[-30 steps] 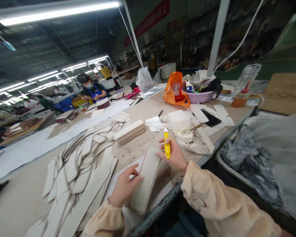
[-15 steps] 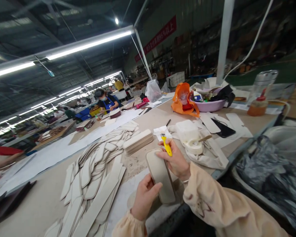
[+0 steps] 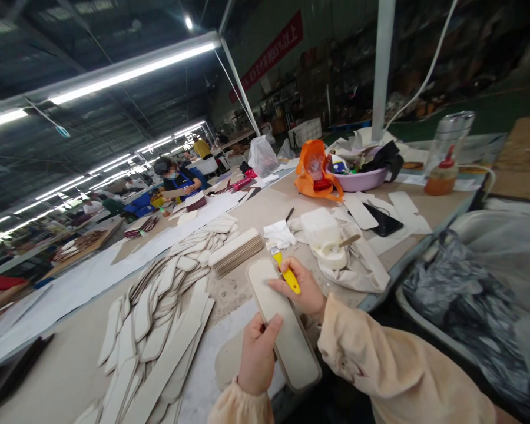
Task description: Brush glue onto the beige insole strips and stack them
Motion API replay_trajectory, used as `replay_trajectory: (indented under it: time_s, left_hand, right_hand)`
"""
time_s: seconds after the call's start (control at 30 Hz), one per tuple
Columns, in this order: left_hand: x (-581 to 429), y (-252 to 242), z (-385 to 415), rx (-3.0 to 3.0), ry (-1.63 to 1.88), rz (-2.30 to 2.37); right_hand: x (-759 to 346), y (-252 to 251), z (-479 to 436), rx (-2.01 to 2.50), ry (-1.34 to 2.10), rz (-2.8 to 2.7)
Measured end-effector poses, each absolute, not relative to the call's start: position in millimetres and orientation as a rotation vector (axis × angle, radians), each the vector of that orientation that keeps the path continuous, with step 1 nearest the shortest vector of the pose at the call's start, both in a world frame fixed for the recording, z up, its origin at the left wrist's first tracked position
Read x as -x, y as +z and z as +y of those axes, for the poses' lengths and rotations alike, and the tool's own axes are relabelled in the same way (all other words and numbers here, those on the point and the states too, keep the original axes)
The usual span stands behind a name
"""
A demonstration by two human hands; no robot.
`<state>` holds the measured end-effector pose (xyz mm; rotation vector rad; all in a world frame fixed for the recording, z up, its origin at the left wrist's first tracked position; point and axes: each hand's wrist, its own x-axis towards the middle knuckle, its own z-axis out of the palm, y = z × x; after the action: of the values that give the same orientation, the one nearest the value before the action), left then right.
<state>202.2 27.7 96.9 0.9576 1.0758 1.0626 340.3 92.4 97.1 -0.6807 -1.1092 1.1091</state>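
Observation:
My left hand (image 3: 257, 353) is closed on the edge of a long cream insole piece (image 3: 287, 333), lifted a little above the table's near edge. My right hand (image 3: 301, 290) steadies the insole's far part while gripping a yellow-handled brush (image 3: 284, 271), bristles pointing away from me. A fanned spread of similar cream pieces (image 3: 159, 318) lies to the left. A neat stack of them (image 3: 235, 251) sits just beyond the held piece.
A white glue tub with a stick (image 3: 329, 241) stands right of the brush on crumpled cloth. Further back are a pink basin (image 3: 360, 176), an orange bag (image 3: 314, 168), a black phone (image 3: 382, 221) and a squeeze bottle (image 3: 441, 176). Other workers (image 3: 176, 176) sit at far tables.
The insole piece turned and was lifted from lying flat; my left hand shifted from resting on it to gripping its edge. The brush tilted to the left.

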Motion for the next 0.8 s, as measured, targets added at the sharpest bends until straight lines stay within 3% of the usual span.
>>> replay_trajectory:
  time_s: [0.4,0.63,0.8]
  left_hand:
    - [-209,96,5,-0.540,0.878,0.894]
    - [-205,74,-20,-0.658,0.634,0.963]
    - [-205,73,-21,-0.690,0.651,1.012]
  right_hand:
    - [-341,91,96,0.775,1.072,-1.017]
    - [-345,73,109,0.815,1.054,-0.956]
    - [-345,69,111,0.823,1.054,-0.963]
